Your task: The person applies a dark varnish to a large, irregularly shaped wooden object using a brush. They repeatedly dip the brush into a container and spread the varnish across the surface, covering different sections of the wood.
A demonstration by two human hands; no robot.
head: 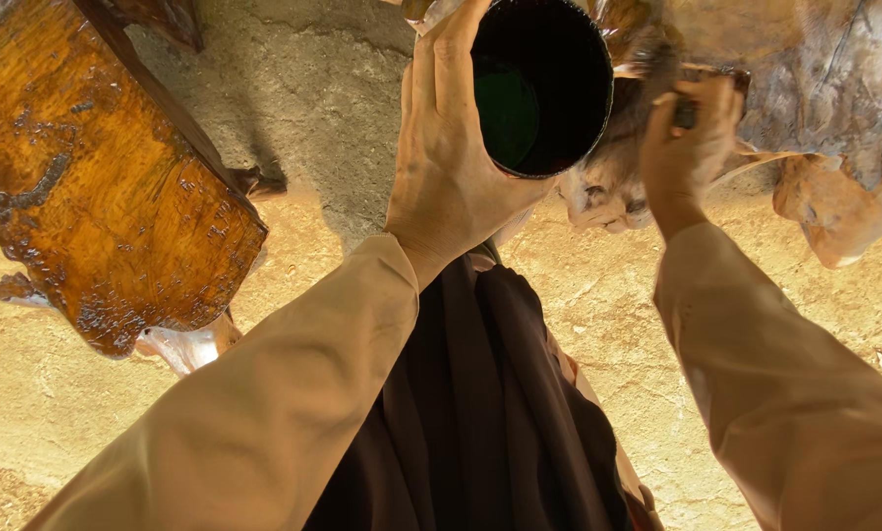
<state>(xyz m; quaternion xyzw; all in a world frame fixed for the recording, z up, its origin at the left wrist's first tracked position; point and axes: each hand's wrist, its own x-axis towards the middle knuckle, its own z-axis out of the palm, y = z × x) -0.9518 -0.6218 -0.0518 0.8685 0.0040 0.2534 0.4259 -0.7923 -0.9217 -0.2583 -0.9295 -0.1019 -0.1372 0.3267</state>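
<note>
The left hand (451, 147) is wrapped around a dark open-topped can (539, 84), fingers pressed to its wall, at the frame's top edge. The right hand (687, 147) pinches a small dark tool (685, 113) against the gnarled wood piece (815, 88). Sandy floor (608, 324) lies open below, and a varnished wood slab (97, 187) stands well apart at left.

Glossy varnished wood slab (97, 187), dark smooth-walled can (542, 84), rough sandy floor (598, 295), matt cloth sleeves (264, 413).

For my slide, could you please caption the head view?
Left hand holds a dark round container; right hand works a small tool against glossy wood.
</note>
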